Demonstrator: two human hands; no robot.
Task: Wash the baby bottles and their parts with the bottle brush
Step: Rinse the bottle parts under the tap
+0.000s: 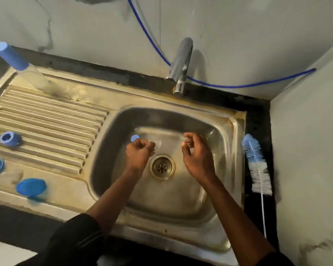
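Over the sink (108, 169) my left grip (138, 152) clenches a blue-tipped part (135, 138); my right grip (196, 153) curls, on what I cannot tell.

No legible text or labels anywhere.

Stained pale walls (85, 25), black countertop (258, 116), blue hose (236, 86) along corner

Lighting the sink (108, 143) dimly and warmly. Glinting off the tap (181, 60), throwing its shadow rightward onto the wall (229, 35). Smearing the left hand (138, 153), right hand (197, 156) and bottle (12, 54) with motion blur. Bowing straight lines towards the edges.
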